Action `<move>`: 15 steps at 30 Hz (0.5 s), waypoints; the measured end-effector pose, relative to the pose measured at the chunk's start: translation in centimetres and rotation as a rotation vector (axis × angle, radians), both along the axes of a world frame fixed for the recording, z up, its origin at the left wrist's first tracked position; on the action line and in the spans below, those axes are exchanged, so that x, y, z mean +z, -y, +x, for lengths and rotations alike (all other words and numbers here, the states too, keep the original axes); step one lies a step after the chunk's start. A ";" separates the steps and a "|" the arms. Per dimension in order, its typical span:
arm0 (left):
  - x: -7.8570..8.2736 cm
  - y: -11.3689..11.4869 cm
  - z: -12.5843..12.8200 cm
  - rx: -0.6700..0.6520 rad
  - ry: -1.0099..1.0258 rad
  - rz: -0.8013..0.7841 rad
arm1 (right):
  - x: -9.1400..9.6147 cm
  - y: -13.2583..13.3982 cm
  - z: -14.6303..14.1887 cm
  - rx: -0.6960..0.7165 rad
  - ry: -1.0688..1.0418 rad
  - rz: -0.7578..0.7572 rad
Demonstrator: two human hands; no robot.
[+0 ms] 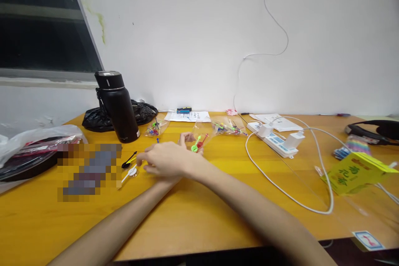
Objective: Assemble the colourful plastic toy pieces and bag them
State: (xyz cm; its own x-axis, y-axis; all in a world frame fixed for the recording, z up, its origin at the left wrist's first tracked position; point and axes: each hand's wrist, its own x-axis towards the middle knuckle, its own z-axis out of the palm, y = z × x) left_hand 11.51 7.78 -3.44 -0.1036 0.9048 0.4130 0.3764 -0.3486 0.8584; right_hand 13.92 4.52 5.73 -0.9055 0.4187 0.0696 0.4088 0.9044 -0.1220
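My forearms cross over the yellow table [199, 212]. My right hand [163, 160] reaches left, its fingertips pinched on the end of a black pick with a yellow stem [129, 161]. A white pick [130, 172] lies just below it. My left hand [187, 137] is mostly hidden behind the right wrist. Its fingers hold the edge of a small clear bag [202, 131], with a green pick [195, 145] and a red pick [203, 140] sticking out.
A black flask [117, 106] and a black plastic bag [143, 112] stand at the back left. Bags of coloured picks [229, 126] lie behind my hands. To the right are a white power strip [276, 141] with cables, a yellow packet [355, 172] and a headset [378, 129].
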 end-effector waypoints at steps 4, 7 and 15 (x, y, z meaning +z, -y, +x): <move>-0.4 0.5 0.1 -0.074 0.067 0.045 | -3.4 0.6 -2.2 0.126 0.014 -0.057; -0.3 1.1 0.3 -0.112 0.076 0.040 | -4.1 0.6 -3.1 0.199 0.006 -0.080; -0.1 1.3 0.2 -0.106 0.074 0.044 | -4.9 0.4 -4.0 0.240 -0.065 -0.010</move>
